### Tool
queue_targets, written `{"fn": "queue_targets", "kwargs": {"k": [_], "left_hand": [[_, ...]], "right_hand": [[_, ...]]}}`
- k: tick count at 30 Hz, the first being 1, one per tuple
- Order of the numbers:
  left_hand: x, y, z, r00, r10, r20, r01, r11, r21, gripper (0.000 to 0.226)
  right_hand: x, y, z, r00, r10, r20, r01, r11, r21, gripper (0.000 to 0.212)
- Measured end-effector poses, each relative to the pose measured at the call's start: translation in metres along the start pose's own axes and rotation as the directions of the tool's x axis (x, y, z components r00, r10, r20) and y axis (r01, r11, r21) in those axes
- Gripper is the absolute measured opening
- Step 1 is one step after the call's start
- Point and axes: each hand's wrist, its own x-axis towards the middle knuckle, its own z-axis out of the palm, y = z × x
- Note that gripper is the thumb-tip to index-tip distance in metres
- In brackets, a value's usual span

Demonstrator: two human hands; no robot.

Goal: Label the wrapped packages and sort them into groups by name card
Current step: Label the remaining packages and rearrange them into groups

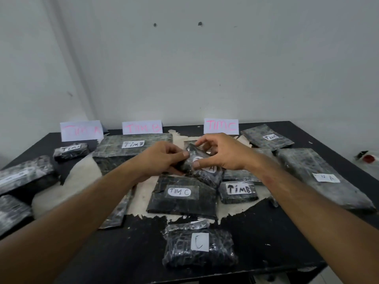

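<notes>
Black surface (266, 232), package marked C (199, 248) nearest at 6 o'clock, TIM C package (182, 194) beyond, both hands' fingers pinching small wrapped package (202, 167) mid-surface, left hand (162, 160), right hand (223, 152), name cards (221, 126) at 12 o'clock.

A red-and-black item (367, 158) lies beside the wall (205, 68).

Both hands (192, 158) on wrapped package (202, 168)
</notes>
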Motion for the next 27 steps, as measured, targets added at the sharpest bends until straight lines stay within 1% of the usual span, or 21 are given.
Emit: {"fn": "queue_targets", "kwargs": {"k": [3, 4, 6, 7, 8, 11, 13, 17, 20, 23, 27], "left_hand": [[-0.027, -0.015, -0.029, 0.997, -0.025, -0.072, 0.023, 1.0, -0.019, 0.021], [-0.036, -0.02, -0.038, 0.994, -0.045, -0.099, 0.041, 0.999, -0.034, 0.021], [-0.053, -0.029, -0.053, 0.987, -0.082, -0.14, 0.075, 0.996, -0.056, 0.02], [-0.061, -0.032, -0.06, 0.984, -0.094, -0.151, 0.087, 0.995, -0.055, 0.02], [-0.069, -0.036, -0.066, 0.982, -0.101, -0.162, 0.094, 0.994, -0.047, 0.02], [-0.089, -0.047, -0.083, 0.972, -0.079, -0.22, 0.095, 0.993, 0.064, 0.018], [-0.102, -0.055, -0.092, 0.97, -0.087, -0.228, 0.114, 0.988, 0.108, 0.019], [-0.129, -0.074, -0.106, 0.962, -0.146, -0.231, 0.168, 0.983, 0.078, 0.022], [-0.147, -0.086, -0.112, 0.955, -0.17, -0.244, 0.199, 0.975, 0.101, 0.022], [-0.164, -0.096, -0.117, 0.955, -0.178, -0.237, 0.206, 0.973, 0.101, 0.025], [-0.178, -0.107, -0.119, 0.961, -0.183, -0.206, 0.207, 0.973, 0.101, 0.029]], "right_hand": [[0.006, -0.011, 0.018, 0.999, -0.017, 0.038, 0.017, 1.0, -0.004, 0.046], [0.007, -0.015, 0.024, 0.999, -0.019, 0.049, 0.018, 1.0, 0.02, 0.039], [0.008, -0.023, 0.038, 0.996, -0.013, 0.084, 0.0, 0.99, 0.143, 0.032], [0.008, -0.027, 0.044, 0.995, -0.015, 0.1, -0.004, 0.982, 0.19, 0.031], [0.008, -0.031, 0.051, 0.994, -0.021, 0.108, -0.001, 0.98, 0.201, 0.031], [0.007, -0.041, 0.072, 0.988, -0.03, 0.153, -0.009, 0.969, 0.247, 0.031], [0.005, -0.047, 0.087, 0.982, -0.034, 0.184, -0.016, 0.965, 0.262, 0.032], [0.001, -0.06, 0.116, 0.965, -0.041, 0.26, -0.022, 0.973, 0.232, 0.027], [-0.001, -0.067, 0.131, 0.95, -0.039, 0.311, -0.031, 0.975, 0.219, 0.034], [-0.007, -0.073, 0.143, 0.944, -0.034, 0.329, -0.039, 0.976, 0.213, 0.044], [-0.015, -0.079, 0.153, 0.933, -0.061, 0.356, 0.013, 0.991, 0.136, 0.045]]}}
